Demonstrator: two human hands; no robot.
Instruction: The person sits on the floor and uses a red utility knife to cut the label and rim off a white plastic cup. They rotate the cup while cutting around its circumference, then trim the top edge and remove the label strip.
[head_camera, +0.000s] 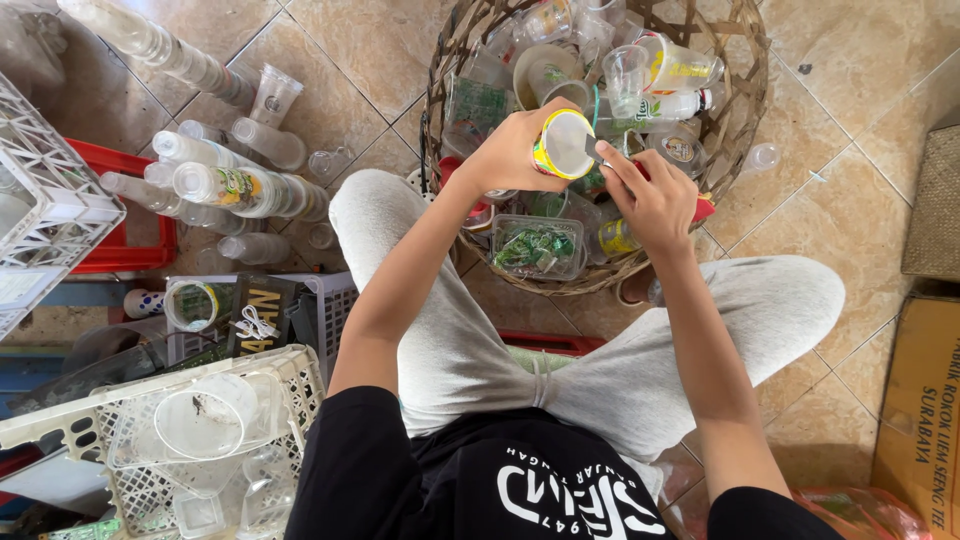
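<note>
Scene: a seated person works over a woven basket (742, 95) of used plastic cups, on a tiled floor.
Left hand (505, 155): fingers clamped round a plastic cup (562, 145), above the basket's near rim.
Right hand (655, 200): closed on a small blade (592, 150); tip at the cup's rim.
Technique: likely best to steady the cup; cut away from fingers.
Cup: clear, yellow printed band; mouth facing up.
</note>
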